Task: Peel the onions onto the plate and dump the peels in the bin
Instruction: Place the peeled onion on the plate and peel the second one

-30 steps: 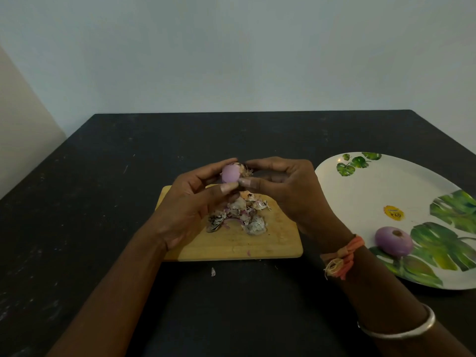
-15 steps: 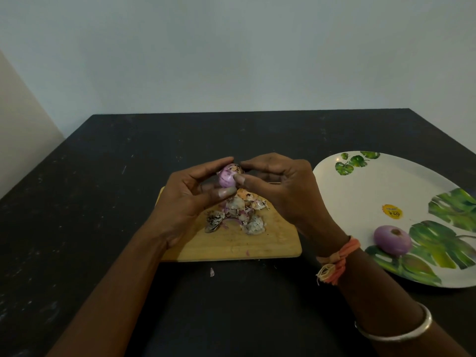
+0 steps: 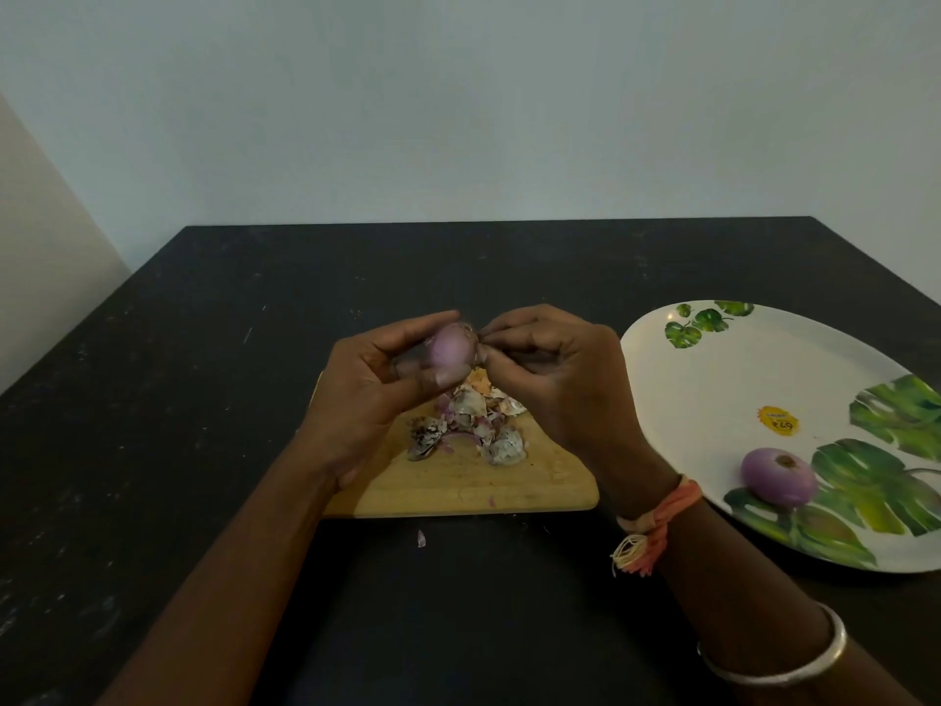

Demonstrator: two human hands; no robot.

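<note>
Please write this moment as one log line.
step: peeling | left hand: holds onion | right hand: pinches skin | peels: on board | plate: one peeled onion

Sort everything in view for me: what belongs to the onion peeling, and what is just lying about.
Job: half-peeled onion held by left hand, right hand pinching its skin; peeled onion; plate; peels; cutting board.
Lying about: yellow sticker; wrist thread; bangle; table.

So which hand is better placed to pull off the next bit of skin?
Probably the right hand: its fingertips pinch skin on the onion, which the left hand holds.
</note>
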